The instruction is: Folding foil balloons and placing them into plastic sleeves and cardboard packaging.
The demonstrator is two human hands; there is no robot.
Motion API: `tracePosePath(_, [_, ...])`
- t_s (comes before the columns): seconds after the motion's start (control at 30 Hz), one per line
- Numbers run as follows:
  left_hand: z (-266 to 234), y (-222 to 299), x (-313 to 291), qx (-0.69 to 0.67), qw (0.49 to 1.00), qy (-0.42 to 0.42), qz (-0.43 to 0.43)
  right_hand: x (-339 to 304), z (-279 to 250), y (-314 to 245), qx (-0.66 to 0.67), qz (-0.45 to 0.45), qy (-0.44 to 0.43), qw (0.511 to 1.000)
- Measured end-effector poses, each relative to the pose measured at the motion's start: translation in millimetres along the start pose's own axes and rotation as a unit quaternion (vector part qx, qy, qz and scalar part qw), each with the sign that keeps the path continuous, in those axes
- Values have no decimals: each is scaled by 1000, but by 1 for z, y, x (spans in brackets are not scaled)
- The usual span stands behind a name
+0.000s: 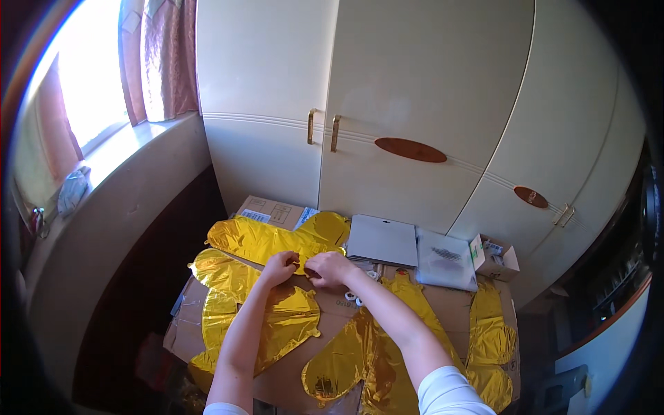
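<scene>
A flat gold foil balloon [252, 238] lies across the far side of the cardboard-covered table. At its near edge my left hand [280, 268] is closed, its fingertips pinching the foil. Just to the right, my right hand [328, 268] is closed too, fingers bent down on the same edge. A small strip of foil shows between the two hands; the exact grip is partly hidden by the fingers. Below my left hand spreads another gold foil balloon [289, 315], partly behind my forearm. A few small white rolls [353, 298] sit under my right forearm.
More gold foil balloons lie at the front [339, 360] and along the right edge [492, 335]. Behind are a cardboard box [277, 212], a grey flat packet [382, 240], clear plastic bags [446, 263] and a small open box [499, 261]. A cream wardrobe [415, 83] stands behind the table.
</scene>
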State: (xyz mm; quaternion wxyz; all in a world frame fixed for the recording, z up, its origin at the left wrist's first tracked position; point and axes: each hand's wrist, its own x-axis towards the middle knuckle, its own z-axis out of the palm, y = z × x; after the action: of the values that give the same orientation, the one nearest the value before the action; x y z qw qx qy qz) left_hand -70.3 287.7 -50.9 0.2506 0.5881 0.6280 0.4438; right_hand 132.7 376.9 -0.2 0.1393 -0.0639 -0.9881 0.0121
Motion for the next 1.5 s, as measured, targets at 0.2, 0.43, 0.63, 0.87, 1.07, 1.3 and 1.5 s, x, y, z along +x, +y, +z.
tracePosePath(0.2, [3, 12, 4, -4, 1000, -11, -4, -1, 17, 3, -18, 66, -47, 997])
tracePosePath(0.43, [-5, 19, 1, -51, 997, -41, -40, 14, 10, 4, 101, 236, -12, 966])
tracePosePath(0.63, [-9, 16, -2, -11, 1000, -23, -10, 27, -7, -3, 126, 294, -39, 947])
tracePosePath(0.87, [-3, 3, 2, -2, 999, 33, -4, 20, 11, 15, 150, 292, 16, 944])
tracePosePath(1.07, [-4, -3, 3, -59, 997, 16, -44, 26, 9, 4, 167, 309, 69, 934])
tracePosePath(1.3, [-4, 3, 1, -82, 993, 82, -2, 14, 7, 2, 43, 140, 103, 984])
tracePosePath(1.5, [0, 7, 1, -27, 991, 128, 1, 1, 19, -9, -11, 96, 39, 995])
